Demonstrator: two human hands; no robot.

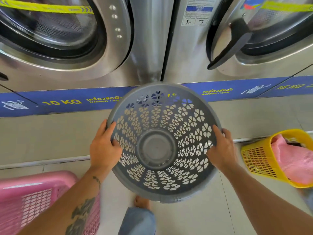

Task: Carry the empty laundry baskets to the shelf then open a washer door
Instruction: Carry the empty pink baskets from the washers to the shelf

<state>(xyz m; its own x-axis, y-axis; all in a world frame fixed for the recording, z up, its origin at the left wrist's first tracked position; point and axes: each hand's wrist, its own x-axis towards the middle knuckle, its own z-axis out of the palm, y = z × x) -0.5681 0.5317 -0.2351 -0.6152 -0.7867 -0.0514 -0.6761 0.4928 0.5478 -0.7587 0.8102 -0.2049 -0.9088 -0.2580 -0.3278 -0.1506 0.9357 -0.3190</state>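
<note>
A round grey laundry basket with flower-shaped holes is held up in front of me, empty, its opening facing the camera. My left hand grips its left rim and my right hand grips its right rim. Behind it stand two steel washers: the left washer door is closed, and the right washer door has a dark handle pointing down-left. No shelf is in view.
A pink basket sits at the lower left by my arm. A yellow basket holding pink cloth lies tilted at the right. A blue floor strip runs along the washers' base. My bare foot stands on the tiled floor.
</note>
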